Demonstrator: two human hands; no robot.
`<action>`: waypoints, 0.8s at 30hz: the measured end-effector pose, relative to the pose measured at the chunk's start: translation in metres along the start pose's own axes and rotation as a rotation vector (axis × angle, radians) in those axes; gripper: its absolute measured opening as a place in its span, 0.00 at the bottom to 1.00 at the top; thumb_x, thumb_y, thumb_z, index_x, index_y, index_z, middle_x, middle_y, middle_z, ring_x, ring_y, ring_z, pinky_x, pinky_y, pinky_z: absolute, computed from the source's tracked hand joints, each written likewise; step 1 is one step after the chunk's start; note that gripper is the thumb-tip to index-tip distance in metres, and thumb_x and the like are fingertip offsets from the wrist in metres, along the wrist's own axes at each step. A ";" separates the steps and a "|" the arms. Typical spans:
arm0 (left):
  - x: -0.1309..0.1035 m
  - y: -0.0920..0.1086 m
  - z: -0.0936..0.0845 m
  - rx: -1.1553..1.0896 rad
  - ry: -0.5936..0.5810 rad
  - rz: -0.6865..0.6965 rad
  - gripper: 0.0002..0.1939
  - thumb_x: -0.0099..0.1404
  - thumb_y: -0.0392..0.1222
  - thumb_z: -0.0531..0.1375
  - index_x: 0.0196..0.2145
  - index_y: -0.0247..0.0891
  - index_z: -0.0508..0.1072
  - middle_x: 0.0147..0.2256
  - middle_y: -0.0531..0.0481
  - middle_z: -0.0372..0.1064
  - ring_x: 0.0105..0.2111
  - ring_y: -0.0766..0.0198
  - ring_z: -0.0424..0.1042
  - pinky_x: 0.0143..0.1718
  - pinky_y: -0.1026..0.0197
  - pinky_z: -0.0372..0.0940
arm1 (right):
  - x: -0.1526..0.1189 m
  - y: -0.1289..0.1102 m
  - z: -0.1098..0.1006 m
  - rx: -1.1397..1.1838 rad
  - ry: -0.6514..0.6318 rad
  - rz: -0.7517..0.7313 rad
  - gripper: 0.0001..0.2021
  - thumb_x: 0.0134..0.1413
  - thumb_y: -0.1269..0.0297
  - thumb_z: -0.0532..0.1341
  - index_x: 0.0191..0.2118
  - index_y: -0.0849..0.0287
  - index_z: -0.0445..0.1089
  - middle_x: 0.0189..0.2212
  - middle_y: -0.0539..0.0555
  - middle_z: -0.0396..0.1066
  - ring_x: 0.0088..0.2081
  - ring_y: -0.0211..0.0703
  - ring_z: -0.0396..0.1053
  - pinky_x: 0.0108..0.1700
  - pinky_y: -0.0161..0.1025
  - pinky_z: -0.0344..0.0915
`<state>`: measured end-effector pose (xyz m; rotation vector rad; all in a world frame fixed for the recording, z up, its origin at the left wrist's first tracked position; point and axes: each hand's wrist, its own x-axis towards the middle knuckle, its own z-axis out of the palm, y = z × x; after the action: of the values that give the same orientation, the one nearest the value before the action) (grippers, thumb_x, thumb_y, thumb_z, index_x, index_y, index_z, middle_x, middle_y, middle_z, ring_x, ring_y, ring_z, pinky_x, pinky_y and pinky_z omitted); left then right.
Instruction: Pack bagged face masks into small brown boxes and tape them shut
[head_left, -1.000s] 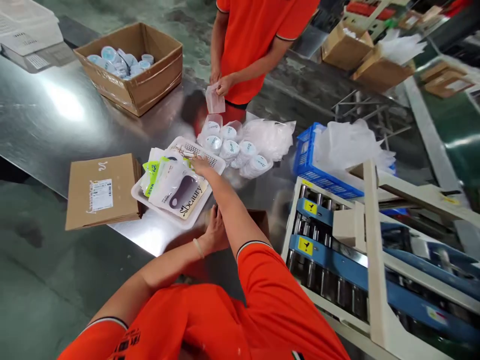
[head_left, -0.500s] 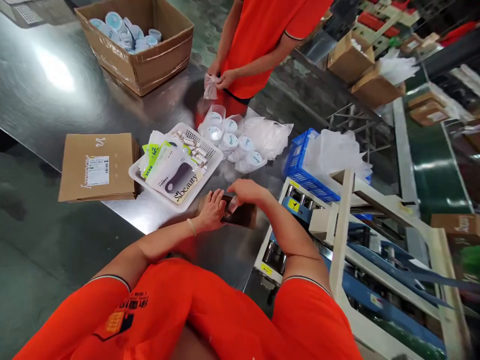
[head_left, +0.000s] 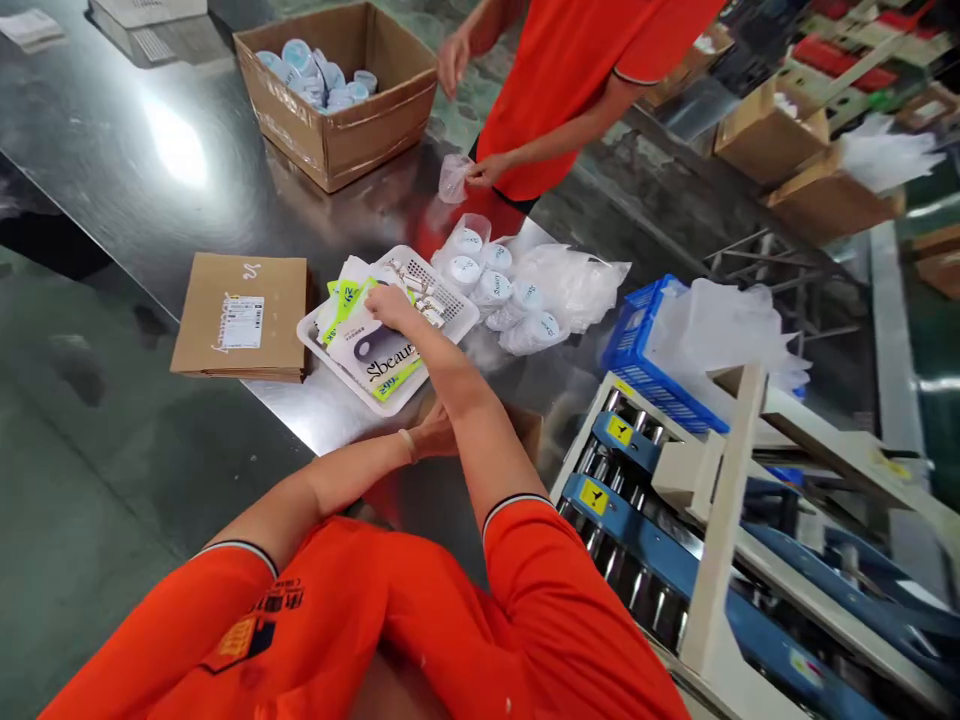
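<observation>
My right hand (head_left: 391, 306) reaches across to the white basket (head_left: 463, 322), its fingers closed at the flat packets (head_left: 382, 345); what they pinch is too small to make out. Beside the basket's near edge, my left hand (head_left: 435, 433) rests at a small open cardboard box (head_left: 527, 430). My right forearm covers the left hand's fingers and much of that box. Small metallic pieces (head_left: 424, 292) lie in the basket behind the packets.
Flat cartons (head_left: 217, 290) are stacked at left. Bagged round tubs (head_left: 493, 287) stand beyond the basket. A large carton (head_left: 360, 140) holds more tubs. Across the table, a person (head_left: 577, 90) holds a clear bag. A blue crate (head_left: 637, 335) and roller conveyor (head_left: 637, 490) stand at right.
My right hand has left the small box and moved left to the packets in the basket. My left hand stays by the box. The other person's hands have come apart.
</observation>
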<state>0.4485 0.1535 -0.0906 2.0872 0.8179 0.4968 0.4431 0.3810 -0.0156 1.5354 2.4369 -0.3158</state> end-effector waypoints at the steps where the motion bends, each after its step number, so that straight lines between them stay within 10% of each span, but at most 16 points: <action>1: 0.000 0.001 -0.002 0.007 -0.031 0.021 0.37 0.67 0.52 0.69 0.71 0.43 0.75 0.73 0.39 0.69 0.79 0.40 0.59 0.84 0.45 0.47 | -0.006 0.004 -0.005 0.018 0.009 0.036 0.16 0.71 0.75 0.58 0.52 0.63 0.83 0.59 0.62 0.81 0.61 0.55 0.73 0.60 0.43 0.66; 5: -0.001 0.001 -0.009 0.066 -0.062 0.146 0.44 0.63 0.58 0.74 0.69 0.31 0.73 0.77 0.25 0.59 0.81 0.27 0.51 0.83 0.30 0.44 | -0.063 0.030 -0.031 0.086 0.144 0.168 0.18 0.76 0.70 0.55 0.55 0.59 0.83 0.58 0.58 0.82 0.60 0.55 0.73 0.56 0.42 0.66; 9: -0.005 -0.008 -0.004 -0.139 0.268 0.039 0.23 0.75 0.57 0.65 0.55 0.35 0.76 0.68 0.28 0.69 0.75 0.35 0.62 0.78 0.31 0.57 | -0.188 0.057 -0.043 0.074 0.385 0.385 0.20 0.78 0.67 0.52 0.62 0.59 0.78 0.59 0.65 0.78 0.61 0.61 0.71 0.56 0.46 0.65; 15: -0.012 -0.030 0.002 -0.339 0.512 -0.239 0.12 0.81 0.44 0.52 0.52 0.36 0.72 0.53 0.35 0.73 0.56 0.51 0.75 0.65 0.43 0.71 | -0.352 0.014 0.014 0.056 0.326 0.474 0.22 0.78 0.70 0.49 0.64 0.60 0.76 0.66 0.70 0.73 0.68 0.64 0.67 0.56 0.48 0.65; 20: -0.006 -0.030 -0.012 -0.600 0.501 -0.334 0.09 0.72 0.46 0.64 0.45 0.39 0.74 0.42 0.47 0.75 0.42 0.61 0.74 0.52 0.57 0.72 | -0.344 -0.003 0.062 0.186 -0.172 0.420 0.20 0.75 0.77 0.52 0.60 0.62 0.78 0.57 0.65 0.81 0.53 0.53 0.77 0.48 0.41 0.66; 24: -0.001 -0.026 -0.028 -0.584 0.477 -0.362 0.09 0.65 0.44 0.67 0.39 0.39 0.75 0.32 0.54 0.70 0.33 0.64 0.71 0.42 0.61 0.69 | -0.305 0.027 0.073 0.282 -0.270 0.362 0.09 0.75 0.73 0.62 0.49 0.64 0.82 0.47 0.59 0.83 0.43 0.44 0.78 0.45 0.37 0.70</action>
<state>0.4216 0.1802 -0.0947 1.2642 1.1308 0.9216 0.6012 0.1107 0.0107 1.8684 1.9265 -0.7626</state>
